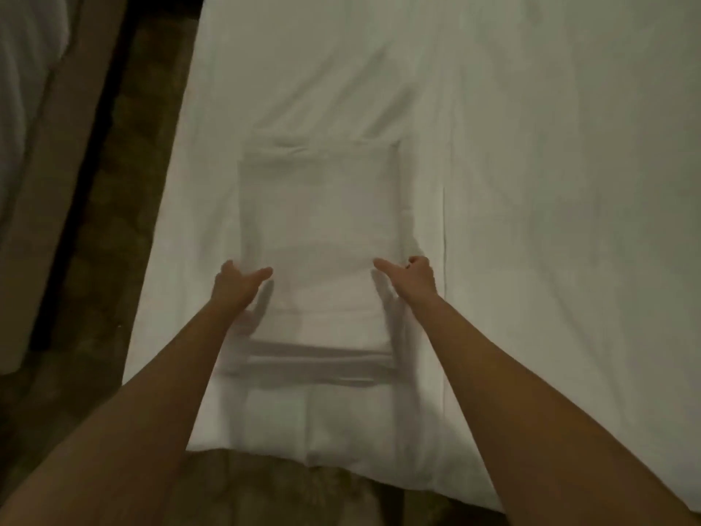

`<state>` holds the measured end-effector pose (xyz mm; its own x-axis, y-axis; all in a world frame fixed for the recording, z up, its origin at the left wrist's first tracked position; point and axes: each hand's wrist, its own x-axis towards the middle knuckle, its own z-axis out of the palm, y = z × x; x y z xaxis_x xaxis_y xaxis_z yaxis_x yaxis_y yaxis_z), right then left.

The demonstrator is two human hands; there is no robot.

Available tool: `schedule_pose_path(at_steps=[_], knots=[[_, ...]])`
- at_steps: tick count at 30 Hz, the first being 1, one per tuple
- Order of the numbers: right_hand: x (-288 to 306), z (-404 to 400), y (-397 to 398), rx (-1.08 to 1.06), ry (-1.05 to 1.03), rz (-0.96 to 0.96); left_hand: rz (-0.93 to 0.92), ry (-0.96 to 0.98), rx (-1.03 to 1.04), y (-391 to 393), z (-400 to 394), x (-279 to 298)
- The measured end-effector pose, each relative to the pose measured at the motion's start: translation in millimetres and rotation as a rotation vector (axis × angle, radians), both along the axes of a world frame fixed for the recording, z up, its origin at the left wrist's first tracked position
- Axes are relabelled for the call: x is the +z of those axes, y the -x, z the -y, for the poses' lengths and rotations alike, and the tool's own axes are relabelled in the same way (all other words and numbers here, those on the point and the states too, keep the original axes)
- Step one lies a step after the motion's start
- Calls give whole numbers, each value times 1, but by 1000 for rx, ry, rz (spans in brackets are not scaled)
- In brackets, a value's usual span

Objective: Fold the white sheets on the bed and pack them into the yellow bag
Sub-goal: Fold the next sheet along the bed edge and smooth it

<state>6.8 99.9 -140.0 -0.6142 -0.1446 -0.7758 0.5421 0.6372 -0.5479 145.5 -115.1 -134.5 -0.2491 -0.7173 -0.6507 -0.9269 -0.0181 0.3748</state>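
Head view is looking down on a bed [531,184] covered in white, with one folded white sheet [318,222] lying as a tall rectangle near the bed's left side. Its far edge is sitting square and slightly rumpled, its left and right edges are running straight toward the person, and its near end is showing several stacked layers, too blurred to count. Two hands are working at it. The left hand [237,284] is gripping the sheet's left edge, thumb lying on top and fingers tucked under the fabric. The right hand [413,275] is gripping the right edge the same way, thumb stretched across the top and fingers curled around the side. Both bare forearms are reaching in from the bottom corners.

To the right of the sheet a long crease is running up the bed cover, and beyond it wide white surface is lying open. The bed's left edge is slanting just beside the sheet, bordering a strip of dark patterned floor [113,241]. The bed's near edge is sitting just below the stacked layers. One second white bed [26,89] is showing at far left.
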Motion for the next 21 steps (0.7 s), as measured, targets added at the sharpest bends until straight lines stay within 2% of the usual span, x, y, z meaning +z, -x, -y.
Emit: schedule_pose_path(at_steps=[3, 5, 10, 16, 21], knots=[[-6, 0, 4, -2, 103, 157, 116, 50, 42, 5, 14, -15], [-15, -1, 5, -21, 98, 162, 146, 109, 64, 7, 22, -20], [-30, 11, 10, -103, 195, 192, -9, 22, 78, -17, 61, -61], [-34, 17, 14, -139, 231, 192, -151, -171, 64, 3, 36, -18], [-28, 15, 13, -134, 243, 118, -199, -124, 21, 2, 28, 0]])
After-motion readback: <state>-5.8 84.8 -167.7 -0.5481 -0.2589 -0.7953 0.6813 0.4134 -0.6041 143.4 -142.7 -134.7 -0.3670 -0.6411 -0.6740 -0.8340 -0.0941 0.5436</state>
